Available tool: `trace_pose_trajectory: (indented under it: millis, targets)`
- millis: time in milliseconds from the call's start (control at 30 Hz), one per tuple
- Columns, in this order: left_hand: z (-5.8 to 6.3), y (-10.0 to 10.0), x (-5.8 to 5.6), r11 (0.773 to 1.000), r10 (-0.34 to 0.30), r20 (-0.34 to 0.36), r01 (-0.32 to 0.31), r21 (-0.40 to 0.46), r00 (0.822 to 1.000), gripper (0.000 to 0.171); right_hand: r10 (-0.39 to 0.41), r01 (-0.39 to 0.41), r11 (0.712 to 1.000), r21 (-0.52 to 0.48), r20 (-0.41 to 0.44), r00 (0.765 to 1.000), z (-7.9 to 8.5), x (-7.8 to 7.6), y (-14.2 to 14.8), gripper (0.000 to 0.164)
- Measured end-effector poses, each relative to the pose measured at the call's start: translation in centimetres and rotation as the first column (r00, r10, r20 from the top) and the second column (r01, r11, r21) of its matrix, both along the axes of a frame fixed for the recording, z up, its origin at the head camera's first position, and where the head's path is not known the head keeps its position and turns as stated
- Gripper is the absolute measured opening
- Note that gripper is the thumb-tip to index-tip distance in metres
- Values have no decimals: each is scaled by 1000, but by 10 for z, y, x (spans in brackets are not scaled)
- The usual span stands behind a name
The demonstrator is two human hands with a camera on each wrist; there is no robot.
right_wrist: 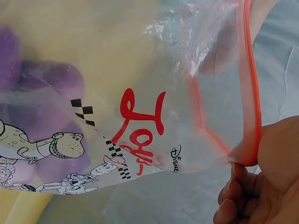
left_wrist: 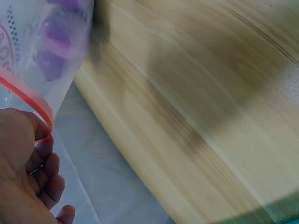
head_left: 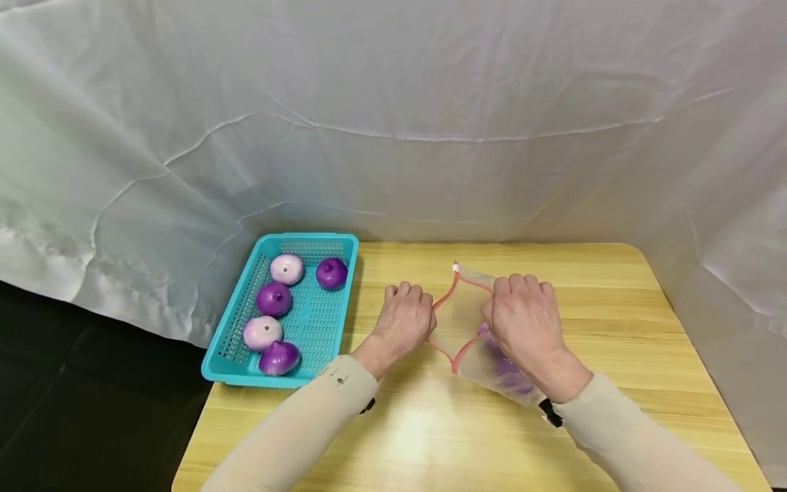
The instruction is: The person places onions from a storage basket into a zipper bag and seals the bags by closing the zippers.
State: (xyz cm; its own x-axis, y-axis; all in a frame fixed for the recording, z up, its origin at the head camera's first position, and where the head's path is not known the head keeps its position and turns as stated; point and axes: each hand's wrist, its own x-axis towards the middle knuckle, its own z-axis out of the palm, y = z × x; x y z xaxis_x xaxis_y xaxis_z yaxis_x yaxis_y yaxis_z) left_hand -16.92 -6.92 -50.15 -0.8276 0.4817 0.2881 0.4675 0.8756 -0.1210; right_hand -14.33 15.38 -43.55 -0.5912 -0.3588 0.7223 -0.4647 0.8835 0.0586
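A clear zip bag (head_left: 460, 311) with a red zip strip and cartoon print is stretched between both hands, its mouth spread in a diamond shape. My left hand (head_left: 403, 316) pinches the left side of the mouth; in the left wrist view the thumb and fingers (left_wrist: 45, 148) close on the red strip (left_wrist: 28, 95). Opposite it, my right hand (head_left: 530, 326) grips the right side, partly covering the bag. Several purple onions (right_wrist: 51, 93) sit in the bag's lower part, seen through the printed plastic (right_wrist: 145, 140).
To the left on the wooden table (head_left: 418, 437) stands a turquoise perforated basket (head_left: 322, 321). Along its left side lie purple onions (head_left: 274, 299) and pale onions (head_left: 263, 333), with another purple onion (head_left: 332, 273) at the back right. Grey cloth (head_left: 393, 164) hangs behind the table.
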Motion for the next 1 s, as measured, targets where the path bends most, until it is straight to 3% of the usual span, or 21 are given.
trace_pose_trajectory:
  millis: [400, 600, 767, 1000]
  targets:
    - [-1, 0, -2, 1000, 16, 93, -14, -22, 996, 23, -15, 15, 1000, -8, 27, 1000, -2, -2, 3, 25]
    - [9, -10, 1, 1000, 27, 131, -26, -10, 991, 21, -28, 29, 999, -20, 29, 999, -2, -3, 3, 25]
    - [24, -36, 3, 999, 17, 135, -22, 33, 991, 16, -25, 26, 999, -34, 31, 999, -2, -4, 4, 25]
    - [48, -92, 15, 995, 22, 56, -27, 93, 998, 11, -17, 20, 999, -46, 51, 999, 1, -3, 5, 26]
